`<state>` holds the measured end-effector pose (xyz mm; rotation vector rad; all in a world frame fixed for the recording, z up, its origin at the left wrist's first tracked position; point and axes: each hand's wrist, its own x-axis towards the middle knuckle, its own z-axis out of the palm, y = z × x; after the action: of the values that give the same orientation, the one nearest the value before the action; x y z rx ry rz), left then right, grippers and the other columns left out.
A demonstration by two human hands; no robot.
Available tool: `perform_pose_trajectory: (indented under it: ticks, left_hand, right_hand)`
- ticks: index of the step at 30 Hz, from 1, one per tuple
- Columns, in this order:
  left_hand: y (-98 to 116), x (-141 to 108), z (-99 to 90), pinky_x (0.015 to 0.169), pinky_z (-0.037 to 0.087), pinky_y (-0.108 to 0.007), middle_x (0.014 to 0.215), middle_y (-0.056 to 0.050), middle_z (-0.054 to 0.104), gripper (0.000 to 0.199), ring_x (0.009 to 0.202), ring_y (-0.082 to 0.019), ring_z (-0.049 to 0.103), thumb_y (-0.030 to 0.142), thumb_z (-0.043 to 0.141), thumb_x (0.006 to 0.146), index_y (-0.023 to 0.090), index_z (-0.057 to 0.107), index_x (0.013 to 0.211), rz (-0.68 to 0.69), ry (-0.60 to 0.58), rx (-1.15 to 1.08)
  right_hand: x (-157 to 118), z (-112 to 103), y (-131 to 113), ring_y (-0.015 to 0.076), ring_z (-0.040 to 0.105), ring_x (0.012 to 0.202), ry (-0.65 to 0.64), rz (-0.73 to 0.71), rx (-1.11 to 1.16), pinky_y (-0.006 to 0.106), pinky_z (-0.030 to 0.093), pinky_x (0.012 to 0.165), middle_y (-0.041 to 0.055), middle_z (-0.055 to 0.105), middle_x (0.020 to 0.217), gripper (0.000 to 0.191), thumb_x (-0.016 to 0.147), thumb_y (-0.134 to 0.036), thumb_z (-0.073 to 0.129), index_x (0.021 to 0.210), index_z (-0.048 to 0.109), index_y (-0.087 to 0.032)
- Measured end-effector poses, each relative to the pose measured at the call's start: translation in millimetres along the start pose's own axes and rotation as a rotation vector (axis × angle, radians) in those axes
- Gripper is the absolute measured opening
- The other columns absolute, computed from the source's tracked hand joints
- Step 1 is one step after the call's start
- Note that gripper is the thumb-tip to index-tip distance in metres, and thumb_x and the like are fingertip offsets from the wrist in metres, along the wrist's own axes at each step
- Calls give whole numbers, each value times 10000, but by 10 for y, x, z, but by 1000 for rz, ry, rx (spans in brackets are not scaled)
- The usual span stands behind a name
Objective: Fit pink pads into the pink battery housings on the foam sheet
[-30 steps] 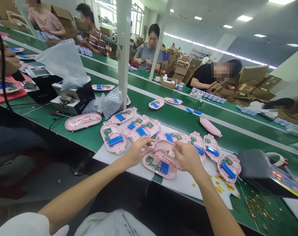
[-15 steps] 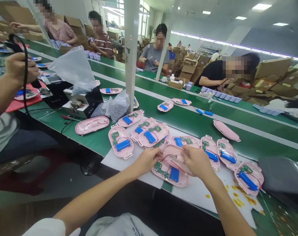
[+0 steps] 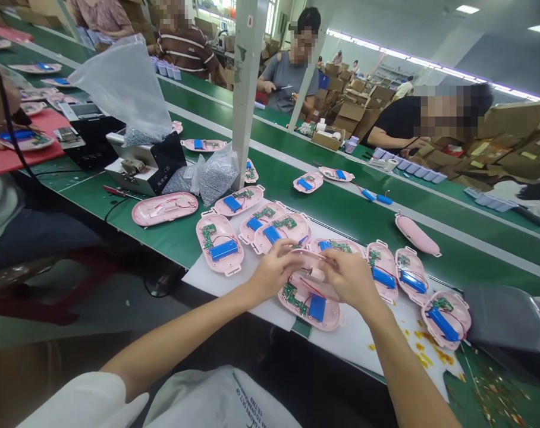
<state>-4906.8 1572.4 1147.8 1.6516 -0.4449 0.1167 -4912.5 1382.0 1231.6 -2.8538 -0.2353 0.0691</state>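
Note:
My left hand (image 3: pixel 272 273) grips the left edge of a pink plastic shell half (image 3: pixel 309 260), its fingers curled over the rim. My right hand (image 3: pixel 354 276) is closed on the right side of that same piece. It is tilted, with thin red wires on its inner side. Directly beneath lies another pink shell half (image 3: pixel 331 324), holding a green circuit board (image 3: pixel 293 297) and a blue battery (image 3: pixel 317 308). Its upper part is hidden by the held piece. Whether the two halves touch, I cannot tell. More pink halves with batteries surround my hands, such as one at left (image 3: pixel 220 245).
A white foam sheet (image 3: pixel 270 312) lies under the shells on the green bench. Screw-filled bags (image 3: pixel 214 178) and a screw feeder (image 3: pixel 140 169) stand left, by a metal post (image 3: pixel 247 89). At right sits a dark grey object (image 3: pixel 511 327). Co-workers sit across the bench and at left.
The held shell half has tilted up over the lower one. My left hand has shifted from the wires onto the shell's rim. The camera view has turned slightly.

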Motion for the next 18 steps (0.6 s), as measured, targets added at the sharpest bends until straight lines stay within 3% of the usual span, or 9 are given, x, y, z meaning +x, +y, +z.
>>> perform_pose_trajectory:
  ticks: [3, 5, 7, 10, 13, 16, 18]
  left_hand:
    - [-66, 71, 45, 527, 500, -253, 801, -9, 649, 417, 585, -148, 608, 300, 713, 816, 205, 455, 1130, -310, -72, -398]
    - [-84, 106, 67, 447, 426, -209, 622, 46, 585, 463, 467, -124, 530, 364, 731, 777, 188, 446, 1096, -422, -130, -510]
    - [-94, 124, 83, 452, 421, -199, 619, 26, 593, 412, 469, -111, 525, 402, 729, 759, 164, 501, 1007, -421, -160, -510]
    - [-104, 126, 82, 486, 440, -201, 724, -23, 650, 415, 533, -117, 570, 439, 727, 750, 145, 555, 987, -381, -157, -442]
    - [-51, 126, 53, 549, 494, -233, 842, -57, 688, 505, 643, -158, 631, 504, 750, 695, 149, 579, 1012, -377, -166, -370]
    - [55, 195, 32, 637, 536, -259, 933, -64, 704, 578, 791, -204, 667, 580, 794, 599, 164, 612, 957, -351, -139, -240]
    - [117, 290, 38, 537, 505, -249, 765, -14, 697, 640, 652, -191, 640, 673, 779, 561, 176, 624, 933, -414, -206, -151]
  right_hand:
    - [34, -6, 29, 161, 515, 603, 20, 9, 39, 269, 296, 601, 11, 594, 625, 222, 843, -299, 441, 760, 623, -202]
    - [69, 18, 26, 170, 562, 665, 21, -6, 34, 267, 317, 625, 23, 649, 713, 238, 860, -326, 453, 823, 653, -202]
    - [118, 66, -4, 189, 602, 749, 1, -34, 20, 267, 331, 651, 39, 691, 814, 252, 866, -390, 500, 876, 671, -206]
    - [201, 144, -60, 201, 604, 750, -46, -31, -5, 269, 322, 643, 47, 689, 788, 250, 846, -434, 587, 827, 667, -198]
    - [230, 155, -112, 191, 606, 748, -93, -19, 26, 266, 336, 648, 51, 701, 809, 158, 848, -327, 612, 818, 668, -183]
    - [198, 129, -145, 209, 641, 870, -140, -61, 73, 271, 401, 723, 70, 724, 964, 161, 832, -251, 627, 957, 685, -168]
    - [154, 131, -81, 219, 649, 944, -115, -83, 109, 289, 443, 795, 70, 718, 1050, 268, 840, -250, 626, 1094, 660, -172]
